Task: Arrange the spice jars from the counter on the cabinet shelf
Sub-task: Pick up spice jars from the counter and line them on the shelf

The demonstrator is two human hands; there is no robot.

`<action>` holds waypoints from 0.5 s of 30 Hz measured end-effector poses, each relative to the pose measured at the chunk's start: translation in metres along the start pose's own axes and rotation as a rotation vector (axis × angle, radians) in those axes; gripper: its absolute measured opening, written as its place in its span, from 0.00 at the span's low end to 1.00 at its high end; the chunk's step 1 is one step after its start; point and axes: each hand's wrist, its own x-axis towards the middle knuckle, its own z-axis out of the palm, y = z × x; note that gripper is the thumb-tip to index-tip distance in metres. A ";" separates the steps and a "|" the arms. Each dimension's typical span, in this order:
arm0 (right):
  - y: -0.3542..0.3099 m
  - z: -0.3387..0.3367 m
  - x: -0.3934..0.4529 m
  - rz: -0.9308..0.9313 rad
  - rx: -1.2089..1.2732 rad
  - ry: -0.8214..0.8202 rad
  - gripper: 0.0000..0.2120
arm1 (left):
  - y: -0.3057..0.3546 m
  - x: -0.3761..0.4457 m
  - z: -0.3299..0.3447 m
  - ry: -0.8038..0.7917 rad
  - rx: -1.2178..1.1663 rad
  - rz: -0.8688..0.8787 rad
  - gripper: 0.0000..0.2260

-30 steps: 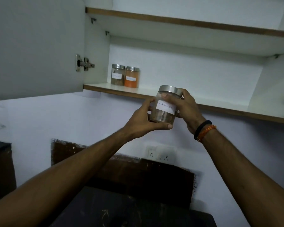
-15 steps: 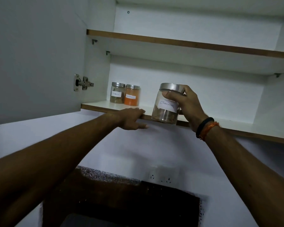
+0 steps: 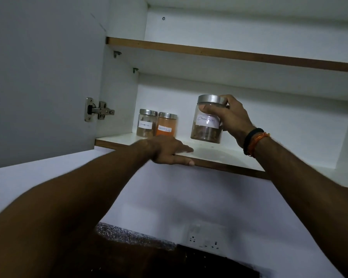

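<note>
right hand: your right hand has its fingers curled round the upper half of the cinnamon jar, thumb across the front just under the metal lid.

left hand: your left hand lies flat with straight fingers on the front edge of the lower shelf, gripping nothing. Looks like it's just bracing you.

where the jar is: hovering above the lower shelf, tilted a bit, bottom not touching the board as far as I can tell. It's well right of the two jars already parked at the back left, the brown spice jar and the orange powder jar, which stand touching each other.

how it'll handle: clear, rigid body, glass or hard plastic, can't tell which. It's only partly filled with brown pieces, so probably light. The smooth sides are likely slippery, so I'd treat it as breakable and set it down gently.

where to hold: the grip high on the body near the lid seems fine for one hand. I wouldn't carry it by the lid alone, since you can't see how tight it sits.

next bit: probably level it, lower it, then slide it beside the orange one.
</note>
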 end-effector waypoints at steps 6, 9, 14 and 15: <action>0.025 0.021 0.054 0.008 -0.028 -0.007 0.24 | -0.008 0.005 0.005 0.046 -0.044 0.017 0.40; 0.042 0.035 0.076 0.028 -0.058 -0.019 0.25 | -0.012 0.009 0.007 0.043 -0.045 0.013 0.41; 0.073 0.050 0.104 0.095 -0.140 -0.017 0.27 | -0.014 0.012 0.008 0.052 -0.059 0.024 0.39; 0.079 0.052 0.109 0.110 -0.167 -0.015 0.27 | -0.014 0.013 0.008 0.051 -0.065 0.025 0.39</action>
